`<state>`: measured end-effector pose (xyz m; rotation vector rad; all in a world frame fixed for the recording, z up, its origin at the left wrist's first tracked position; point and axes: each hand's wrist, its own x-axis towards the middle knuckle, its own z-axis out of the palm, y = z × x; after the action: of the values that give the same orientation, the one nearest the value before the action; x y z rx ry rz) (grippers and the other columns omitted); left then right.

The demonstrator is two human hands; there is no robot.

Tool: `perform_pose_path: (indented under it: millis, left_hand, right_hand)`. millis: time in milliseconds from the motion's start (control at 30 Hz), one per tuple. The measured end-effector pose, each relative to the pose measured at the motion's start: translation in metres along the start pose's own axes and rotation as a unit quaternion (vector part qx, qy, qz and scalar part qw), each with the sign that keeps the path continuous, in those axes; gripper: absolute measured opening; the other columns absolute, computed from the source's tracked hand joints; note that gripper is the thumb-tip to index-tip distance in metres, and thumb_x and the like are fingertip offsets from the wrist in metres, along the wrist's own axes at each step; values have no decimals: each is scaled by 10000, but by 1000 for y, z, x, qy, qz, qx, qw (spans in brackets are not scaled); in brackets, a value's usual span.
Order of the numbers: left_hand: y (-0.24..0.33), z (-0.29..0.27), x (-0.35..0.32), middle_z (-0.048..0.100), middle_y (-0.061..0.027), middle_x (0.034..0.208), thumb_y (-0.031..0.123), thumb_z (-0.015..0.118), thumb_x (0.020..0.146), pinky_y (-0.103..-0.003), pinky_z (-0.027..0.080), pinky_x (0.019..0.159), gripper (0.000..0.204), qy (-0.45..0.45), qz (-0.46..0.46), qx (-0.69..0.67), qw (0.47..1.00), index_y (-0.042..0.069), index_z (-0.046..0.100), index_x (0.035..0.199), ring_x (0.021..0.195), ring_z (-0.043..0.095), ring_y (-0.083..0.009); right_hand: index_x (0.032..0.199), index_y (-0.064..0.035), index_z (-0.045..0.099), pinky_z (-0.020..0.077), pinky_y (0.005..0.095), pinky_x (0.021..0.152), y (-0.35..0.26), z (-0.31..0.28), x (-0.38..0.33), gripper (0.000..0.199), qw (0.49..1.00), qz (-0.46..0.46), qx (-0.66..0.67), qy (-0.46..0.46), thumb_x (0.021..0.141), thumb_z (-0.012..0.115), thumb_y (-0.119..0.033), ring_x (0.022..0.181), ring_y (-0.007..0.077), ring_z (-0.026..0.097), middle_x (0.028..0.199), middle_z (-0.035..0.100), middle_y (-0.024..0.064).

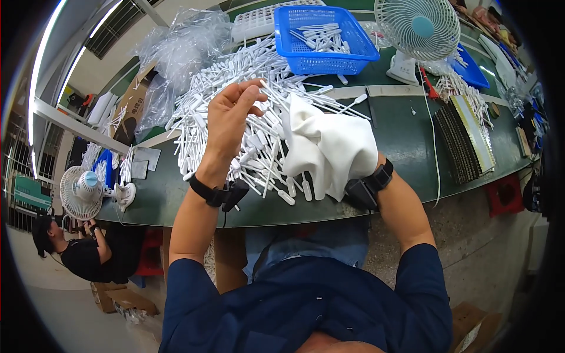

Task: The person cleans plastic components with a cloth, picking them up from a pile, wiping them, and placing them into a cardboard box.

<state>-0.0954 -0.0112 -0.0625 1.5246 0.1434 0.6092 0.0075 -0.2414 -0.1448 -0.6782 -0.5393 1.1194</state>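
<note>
The green tabletop (406, 159) is smooth and a bit shiny. On it, from near the far edge almost to the near edge, lies a big, messy heap of white plastic droppers (197, 138). Each is a thin, straight stick with a fat, rounded bulb at one end, and there are far too many to count. One clear, crinkly plastic bag (185, 50) is bunched up at the heap's far left. One blue plastic basket (329, 63), full of little holes in its sides, sits near the far edge with a small pile of droppers in it. One soft, plain white cloth (347, 138), with deep folds, hangs over the heap's right side. To the right of the basket stands one round white fan (418, 26) with a pale blue middle. One dark, ridged stack (456, 141) is near the tabletop's right end. The right hand (381, 159) is nearly all under the cloth, so I cannot tell how its fingers are bent or what they hold. The left hand (229, 120) is up over the heap, its thumb and first finger bent close together; I cannot tell if a dropper is between them. Two black bands (206, 191) go around the wrists, one on each.
</note>
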Motion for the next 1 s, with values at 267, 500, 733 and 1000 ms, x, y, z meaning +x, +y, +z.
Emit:
perform_pose_path:
  millis: [267, 500, 733, 1000]
  left_hand:
    - [-1, -9, 0, 724, -165, 1128, 126, 645, 981, -259, 537, 671, 130, -42, -32, -74, 996, 10, 691, 1019, 867, 682, -148]
    - [2, -9, 0, 735, -157, 1098, 133, 667, 971, -256, 541, 667, 136, -38, -25, -85, 995, 10, 721, 989, 856, 686, -149]
    - [4, -12, -2, 740, -134, 1092, 136, 659, 977, -250, 543, 673, 147, -56, -24, -92, 994, 12, 731, 1010, 859, 686, -145]
    - [-5, 2, -9, 753, -111, 1048, 115, 662, 972, -244, 535, 756, 171, -62, -4, -23, 998, -6, 762, 1041, 864, 672, -115]
  right_hand:
    - [1447, -14, 425, 513, 364, 993, 5, -4, 2, 541, 999, -9, 25, -26, 972, 647, -150, 1157, 196, 618, 1345, 581, 122]
    - [1472, -43, 401, 521, 392, 988, 2, -9, 3, 508, 995, 30, 82, -48, 1018, 573, -193, 1173, 221, 619, 1354, 574, 131]
    - [1477, -41, 395, 512, 398, 1007, 12, -14, 3, 487, 994, 10, 96, -47, 1035, 534, -190, 1196, 227, 610, 1360, 570, 134]
    - [1468, -24, 408, 520, 328, 921, 4, 10, 15, 520, 1000, 15, -17, -20, 1021, 572, -234, 1081, 168, 621, 1282, 591, 102]
